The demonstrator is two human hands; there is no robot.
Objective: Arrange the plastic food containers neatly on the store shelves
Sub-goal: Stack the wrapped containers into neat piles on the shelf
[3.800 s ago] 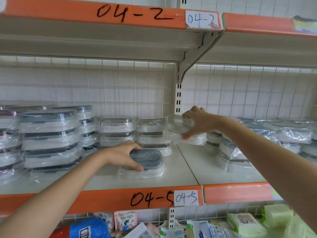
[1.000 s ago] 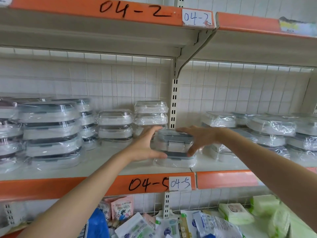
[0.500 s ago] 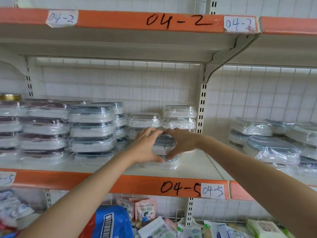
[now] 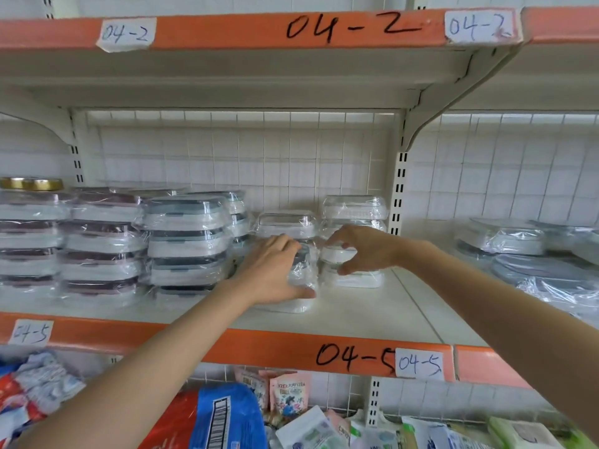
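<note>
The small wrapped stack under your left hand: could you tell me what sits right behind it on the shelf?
Behind the small stack held by the left hand, another wrapped container stack shows its top. Its lower part is covered by the hand.

Head view faces the shelf (image 4: 356,315) closely, level.

1. Left hand (image 4: 275,270): bare; no glove, ring or wristband visible.
2. Left forearm (image 4: 155,367): bare up to the frame edge; no sleeve in view.
3. Right hand (image 4: 363,249): bare; no glove, ring or watch visible.
4. Right forearm (image 4: 505,306): bare up to the frame edge; no sleeve in view.
</note>
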